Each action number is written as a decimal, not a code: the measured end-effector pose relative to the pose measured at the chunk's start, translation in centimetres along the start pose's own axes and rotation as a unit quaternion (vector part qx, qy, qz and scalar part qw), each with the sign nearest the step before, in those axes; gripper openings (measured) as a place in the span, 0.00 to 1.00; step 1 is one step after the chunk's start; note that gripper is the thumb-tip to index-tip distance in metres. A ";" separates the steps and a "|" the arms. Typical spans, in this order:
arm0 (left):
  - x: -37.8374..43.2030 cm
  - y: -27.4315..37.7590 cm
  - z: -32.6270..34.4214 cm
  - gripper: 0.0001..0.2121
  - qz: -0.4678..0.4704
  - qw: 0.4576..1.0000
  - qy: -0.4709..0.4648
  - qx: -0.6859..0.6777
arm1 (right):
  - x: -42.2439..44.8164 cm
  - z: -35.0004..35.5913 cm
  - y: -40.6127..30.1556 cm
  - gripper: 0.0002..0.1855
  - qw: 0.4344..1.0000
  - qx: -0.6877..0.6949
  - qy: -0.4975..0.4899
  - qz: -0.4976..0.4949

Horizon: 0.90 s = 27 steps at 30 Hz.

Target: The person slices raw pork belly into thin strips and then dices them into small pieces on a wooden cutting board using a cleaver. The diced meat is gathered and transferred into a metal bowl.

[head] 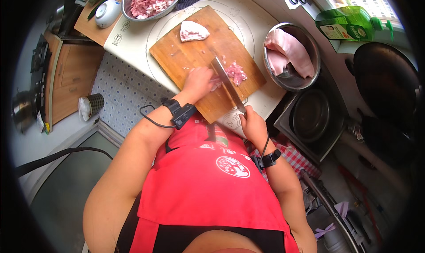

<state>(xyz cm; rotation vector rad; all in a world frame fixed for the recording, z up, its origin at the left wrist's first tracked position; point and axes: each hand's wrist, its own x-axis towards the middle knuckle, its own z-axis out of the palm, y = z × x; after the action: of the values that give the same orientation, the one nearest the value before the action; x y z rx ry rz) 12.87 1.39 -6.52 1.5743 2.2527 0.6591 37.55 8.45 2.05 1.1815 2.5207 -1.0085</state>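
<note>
My right hand [254,125] grips the handle of a cleaver-like kitchen knife [229,83], its wide blade angled over a wooden cutting board [189,58]. Just left of the blade, my left hand [200,82] presses on raw meat [216,84], which its fingers partly cover. Diced pink meat [236,74] lies in a small heap on the blade's other side. Toward the far end of the board rests a white chunk of fatty meat [194,31]. Small scraps are scattered across the wood.
A metal bowl [269,70] at the right holds large pieces of pork with skin. Another metal bowl [124,4], at the far left, is full of cut meat. Beside it sits an upturned white bowl [108,13]. A green detergent bottle [348,24] lies by the window, above a dark pan [312,115].
</note>
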 end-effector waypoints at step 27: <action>-0.4 0.9 1.6 0.07 0.083 0.996 -0.003 -0.027 | 6.1 -0.1 0.3 0.12 0.997 -0.050 -0.025 -0.045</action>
<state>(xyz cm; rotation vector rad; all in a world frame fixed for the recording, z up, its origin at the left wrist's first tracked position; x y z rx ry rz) 14.55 1.57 -7.36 1.7464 2.0977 0.7507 33.74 12.38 -0.58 1.0111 2.5729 -0.9078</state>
